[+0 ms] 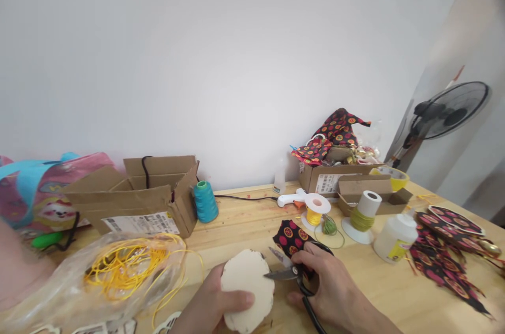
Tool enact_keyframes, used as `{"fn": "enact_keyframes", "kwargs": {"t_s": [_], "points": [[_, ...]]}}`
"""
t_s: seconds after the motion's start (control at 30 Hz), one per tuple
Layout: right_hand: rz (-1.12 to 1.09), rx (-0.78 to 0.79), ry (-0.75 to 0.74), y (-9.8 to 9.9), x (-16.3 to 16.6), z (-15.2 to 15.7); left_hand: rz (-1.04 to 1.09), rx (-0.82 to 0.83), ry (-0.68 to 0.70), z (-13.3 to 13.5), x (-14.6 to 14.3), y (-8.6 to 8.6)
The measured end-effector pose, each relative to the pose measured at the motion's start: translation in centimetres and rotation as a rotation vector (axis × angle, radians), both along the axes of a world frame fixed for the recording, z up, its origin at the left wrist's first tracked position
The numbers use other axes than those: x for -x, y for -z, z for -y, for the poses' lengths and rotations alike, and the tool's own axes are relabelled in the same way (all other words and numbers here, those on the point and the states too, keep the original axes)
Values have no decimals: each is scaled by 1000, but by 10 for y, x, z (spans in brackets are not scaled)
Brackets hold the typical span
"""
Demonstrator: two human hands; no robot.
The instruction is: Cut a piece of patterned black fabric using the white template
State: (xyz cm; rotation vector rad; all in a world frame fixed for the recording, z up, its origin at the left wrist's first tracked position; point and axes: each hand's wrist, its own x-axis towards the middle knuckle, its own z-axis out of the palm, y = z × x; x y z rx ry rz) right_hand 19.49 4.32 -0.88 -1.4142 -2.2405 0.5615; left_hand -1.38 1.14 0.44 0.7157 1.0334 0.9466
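Note:
My left hand (221, 297) grips a cream-coloured flat piece (249, 284), rounded with an uneven dark-flecked edge, thumb pressed on its face. In my right hand (325, 276) is a pair of scissors (286, 273) with black handles. Its blades are spread and point left, the lower one lying at the right edge of the cream piece. Just behind the scissors lies a dark patterned fabric scrap (291, 238) with red and yellow rounds. My right fingers partly hide the handles.
A clear bag of yellow cord (126, 265) lies left, before an open cardboard box (138, 192) and a teal thread cone (205, 201). To the right stand a yellow spool (314, 213), a green spool (362, 219), a glue bottle (395, 238) and patterned fabric pieces (437, 260). A glue gun (292, 197) lies behind.

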Motion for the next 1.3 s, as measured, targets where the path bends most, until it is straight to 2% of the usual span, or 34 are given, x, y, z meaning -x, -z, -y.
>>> {"fn": "enact_keyframes", "kwargs": {"t_s": [0.23,0.37,0.5,0.8,1.1,1.3], "points": [[-64,-10,2,0,-1,2,11,-39,7,-2,0,0],[-251,-113,36,2,-6,-1,50,-7,-52,2,-1,-5],[-395,-162,65,-1,-3,3,58,-42,-24,6,-3,-8],[-466,112,-51,-21,30,25,-29,-188,118,4,-3,2],[-422,8,42,-17,33,26,-134,-221,96,6,-5,4],[-341,-102,47,-25,30,30,-172,-236,113,1,-4,19]]}}
